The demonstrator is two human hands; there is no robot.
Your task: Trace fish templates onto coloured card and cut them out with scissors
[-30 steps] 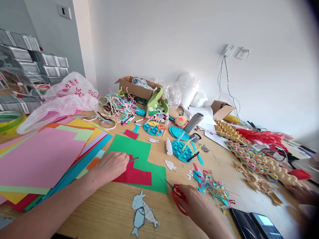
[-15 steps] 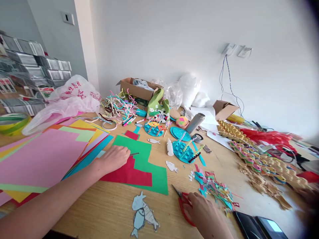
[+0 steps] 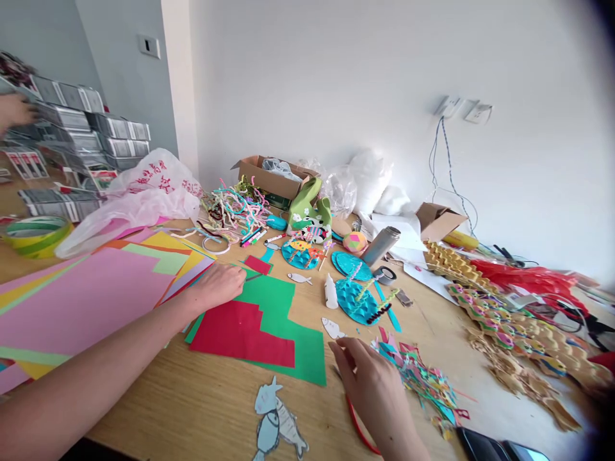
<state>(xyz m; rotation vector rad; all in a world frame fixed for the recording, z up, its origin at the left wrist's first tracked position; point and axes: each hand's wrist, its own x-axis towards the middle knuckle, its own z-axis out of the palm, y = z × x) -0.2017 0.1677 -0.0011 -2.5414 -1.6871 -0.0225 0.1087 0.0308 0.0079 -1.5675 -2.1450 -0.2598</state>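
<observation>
My left hand (image 3: 221, 285) is closed above the coloured paper, with a thin dark pen-like stick (image 3: 253, 277) poking out beyond the fingers. Below it lie a red paper sheet (image 3: 235, 334) and a green paper sheet (image 3: 307, 352), both with stepped cut edges. My right hand (image 3: 372, 384) hovers over the red-handled scissors (image 3: 358, 426) on the table, its fingers loosely bent and apart. Most of the scissors is hidden beneath it. Just beyond its fingertips is a white paper fish (image 3: 331, 328). Blue-grey paper fish cutouts (image 3: 276, 419) lie at the near edge.
Stacked coloured paper (image 3: 96, 301) covers the left side. Paper scraps (image 3: 427, 378), phones (image 3: 485, 445) and egg cartons (image 3: 519, 320) are on the right. A glue bottle (image 3: 330, 292), blue plates (image 3: 355, 301) and a metal flask (image 3: 383, 245) stand farther back. Another person's hand (image 3: 16, 110) is at far left.
My right hand has let go of the scissors and moved forward toward the white paper fish. My left hand has shifted slightly back from the red sheet. Another person's hand has appeared at left.
</observation>
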